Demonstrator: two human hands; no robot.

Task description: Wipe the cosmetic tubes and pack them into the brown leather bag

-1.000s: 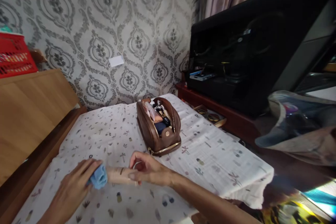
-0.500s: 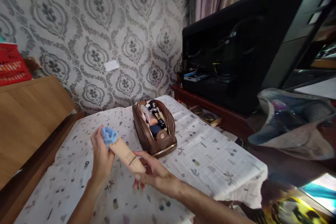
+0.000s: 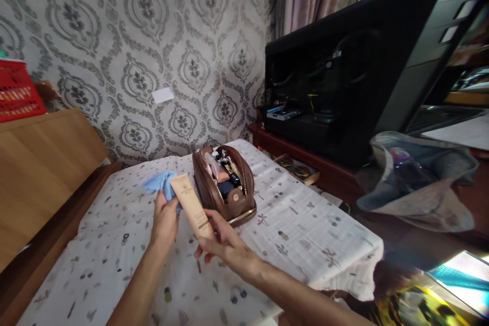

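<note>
A beige squeeze tube (image 3: 190, 205) with small printing is gripped at its lower end by my right hand (image 3: 225, 242), tilted up to the left. Bunched in my left hand (image 3: 166, 219) is a light blue cloth (image 3: 163, 185), close beside the tube's upper end; part of it spreads out to the left. My left fingers are closed round the cloth and partly hidden. Just beyond my hands, a brown toiletry bag (image 3: 208, 188) stands unzipped, with several tubes and small cosmetic items inside.
Beneath everything lies a white patterned cloth (image 3: 298, 249). To the right stand a large black computer case (image 3: 344, 76) and a translucent plastic bag (image 3: 431, 198). A red basket (image 3: 19, 89) sits on a wooden cabinet (image 3: 49, 158) at left. Patterned wallpaper rises behind.
The cloth has come off the tube's upper end and now hangs out to the left of it. My left hand has shifted right, and the tube stands more upright in my right hand.
</note>
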